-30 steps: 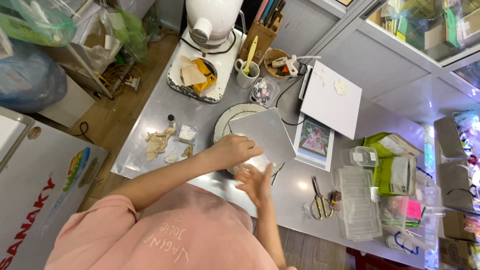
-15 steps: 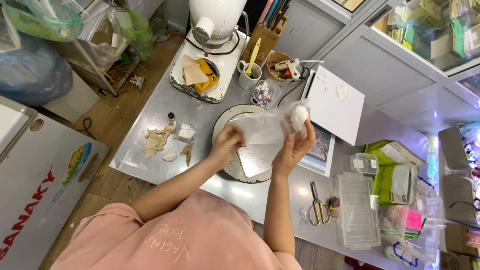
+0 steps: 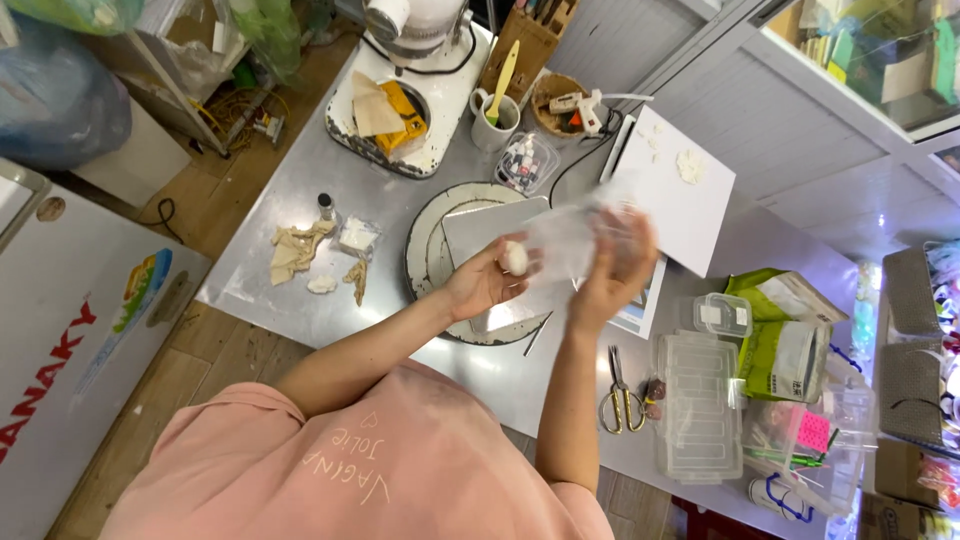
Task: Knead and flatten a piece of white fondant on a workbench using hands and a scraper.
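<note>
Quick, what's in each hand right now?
Left hand: closed on a small white ball.
Right hand: holding a clear plastic sheet, blurred.

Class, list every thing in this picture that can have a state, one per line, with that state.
left hand: closed around a small white ball
right hand: gripping a clear plastic sheet, lifted off the table
scissors: lying flat, blades shut
small clear box: lid on
long clear case: closed, lying flat
mug: upright, utensil inside
</note>
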